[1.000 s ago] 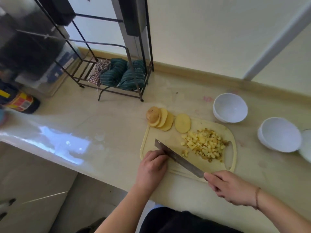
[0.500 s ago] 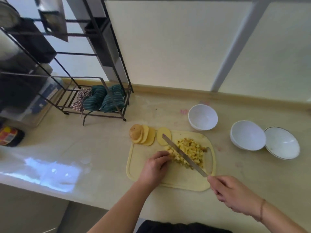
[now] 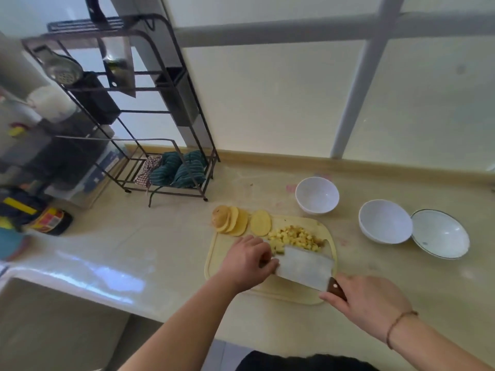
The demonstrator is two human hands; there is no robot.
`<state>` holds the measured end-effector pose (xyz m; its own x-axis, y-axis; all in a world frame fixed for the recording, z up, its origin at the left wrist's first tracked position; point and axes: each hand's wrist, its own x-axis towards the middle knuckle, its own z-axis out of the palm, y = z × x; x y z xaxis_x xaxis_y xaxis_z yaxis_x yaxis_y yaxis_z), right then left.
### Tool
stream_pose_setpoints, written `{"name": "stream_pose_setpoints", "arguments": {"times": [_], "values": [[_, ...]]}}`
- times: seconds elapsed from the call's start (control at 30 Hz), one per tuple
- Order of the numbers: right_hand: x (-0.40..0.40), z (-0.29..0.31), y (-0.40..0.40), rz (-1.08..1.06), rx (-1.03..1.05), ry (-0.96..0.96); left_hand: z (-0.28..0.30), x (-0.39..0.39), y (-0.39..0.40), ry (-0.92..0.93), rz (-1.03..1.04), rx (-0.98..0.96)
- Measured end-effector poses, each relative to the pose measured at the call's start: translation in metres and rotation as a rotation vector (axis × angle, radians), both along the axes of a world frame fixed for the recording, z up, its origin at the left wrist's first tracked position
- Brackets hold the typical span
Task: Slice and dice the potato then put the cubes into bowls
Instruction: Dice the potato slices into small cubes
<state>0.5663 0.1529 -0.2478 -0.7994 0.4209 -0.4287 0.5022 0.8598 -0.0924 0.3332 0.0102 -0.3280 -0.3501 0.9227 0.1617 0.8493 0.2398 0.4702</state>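
Head view, right hand gripping cleaver by its handle, blade flat over cutting board, left hand fingers curled at blade's end, potato cubes piled beyond, slices at board's far edge, three white bowls on table.

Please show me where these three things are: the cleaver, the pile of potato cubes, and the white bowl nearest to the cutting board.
cleaver [image 3: 305, 265], head view, on the flat of the blade.
pile of potato cubes [image 3: 294, 236], head view, on the middle of the pile.
white bowl [image 3: 317, 195], head view, on its inside bottom.
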Motion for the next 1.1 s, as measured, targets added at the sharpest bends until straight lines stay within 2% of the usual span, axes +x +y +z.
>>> {"name": "stream_pose_setpoints", "arguments": {"times": [0.23,0.6,0.7,0.83,0.93,0.97,1.03,1.1], "values": [[0.002,-0.007,0.001,0.023,0.027,0.008,-0.004,-0.006,0.019,-0.071,-0.019,-0.097],[0.004,0.000,-0.006,0.058,0.073,-0.048,-0.005,-0.007,0.038,-0.044,-0.053,-0.198],[0.006,0.003,-0.008,0.040,0.051,-0.058,-0.005,-0.009,0.043,-0.002,-0.108,-0.219],[0.008,0.010,-0.011,-0.015,-0.029,-0.067,0.005,-0.022,0.054,0.112,-0.298,-0.289],[0.008,0.016,-0.011,-0.087,-0.104,-0.043,0.012,-0.048,0.068,0.128,-0.276,-0.242],[0.008,0.019,-0.012,-0.100,-0.123,-0.047,0.016,-0.058,0.074,0.165,-0.236,-0.295],[0.006,0.023,-0.012,-0.113,-0.144,-0.065,0.018,-0.073,0.084,0.278,-0.144,-0.557],[0.005,0.027,-0.013,-0.139,-0.167,-0.068,0.016,-0.083,0.089,0.301,-0.095,-0.732]]}}
